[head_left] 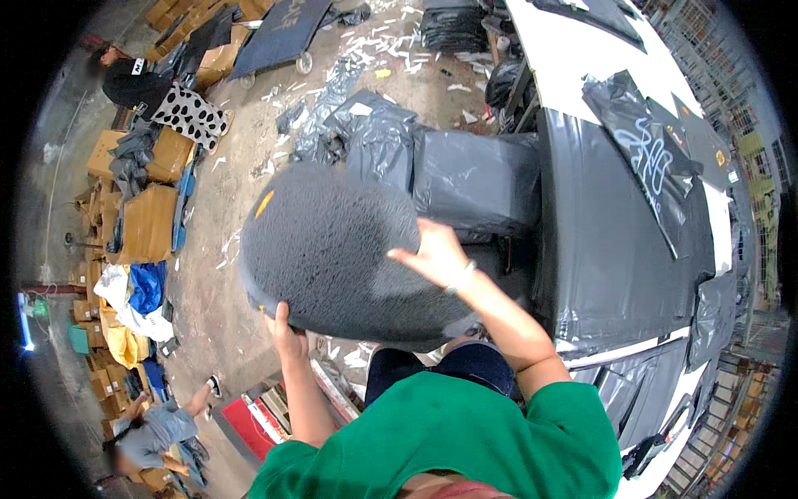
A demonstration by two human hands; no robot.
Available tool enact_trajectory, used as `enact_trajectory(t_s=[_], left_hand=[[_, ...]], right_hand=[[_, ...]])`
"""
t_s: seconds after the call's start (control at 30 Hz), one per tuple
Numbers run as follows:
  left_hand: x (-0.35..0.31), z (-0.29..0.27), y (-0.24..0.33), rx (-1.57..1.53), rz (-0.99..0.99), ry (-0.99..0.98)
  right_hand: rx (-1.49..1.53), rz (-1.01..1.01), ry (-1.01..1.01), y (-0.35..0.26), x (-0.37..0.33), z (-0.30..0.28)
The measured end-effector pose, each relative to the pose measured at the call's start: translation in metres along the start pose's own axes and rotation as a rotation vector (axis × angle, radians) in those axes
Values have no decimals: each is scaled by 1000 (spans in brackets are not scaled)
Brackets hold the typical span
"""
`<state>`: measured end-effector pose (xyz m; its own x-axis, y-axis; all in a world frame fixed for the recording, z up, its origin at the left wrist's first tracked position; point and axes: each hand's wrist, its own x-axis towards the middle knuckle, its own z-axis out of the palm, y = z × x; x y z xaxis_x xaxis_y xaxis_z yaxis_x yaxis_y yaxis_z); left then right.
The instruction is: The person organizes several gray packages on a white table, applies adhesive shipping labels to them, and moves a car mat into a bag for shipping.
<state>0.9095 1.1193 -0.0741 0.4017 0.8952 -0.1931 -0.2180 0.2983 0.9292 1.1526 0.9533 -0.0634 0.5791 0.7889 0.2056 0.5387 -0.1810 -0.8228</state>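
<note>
A large dark grey mat point(332, 249) with a pebbly, fleecy face and rounded outline is held up in front of my body. Near its upper left edge shows a small orange mark. My left hand point(285, 333) grips the lower left edge, thumb on top and fingers partly hidden behind. At the right edge my right hand point(436, 256) is closed on the mat, its thumb stretched over the face; the other fingers are partly out of sight. Beyond the mat lie stacked packages in shiny black plastic point(474, 179).
On my right a table point(569, 79) carries black plastic sheeting and black bags point(644, 158). White scraps point(378, 50) litter the floor. Cardboard boxes point(150, 224) line the left, where two other people point(154, 437) are. A flat cart point(281, 37) stands far off.
</note>
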Motion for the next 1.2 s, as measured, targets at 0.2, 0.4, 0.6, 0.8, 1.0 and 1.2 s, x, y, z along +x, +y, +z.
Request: enact_trajectory(t_s=[0.2,0.4,0.6,0.8,1.0,1.2], left_hand=[[56,72,-47,-325,-107,-157],[134,153,-131,-451,-457,-202],[264,104,-329,43,-1046,169],[263,73,-347,-141,-1353,25],[268,89,-343,-21,-1186,-19],[290,76,-309,634,-1237,-613]], right_hand=[[-394,90,146,-50,89,-100],[-810,163,245,1,187,-69],[-987,643,-177,239,120,62],[-741,619,-163,291,69,69],[-866,804,-64,259,43,47],[-1138,596,-99,299,29,30]])
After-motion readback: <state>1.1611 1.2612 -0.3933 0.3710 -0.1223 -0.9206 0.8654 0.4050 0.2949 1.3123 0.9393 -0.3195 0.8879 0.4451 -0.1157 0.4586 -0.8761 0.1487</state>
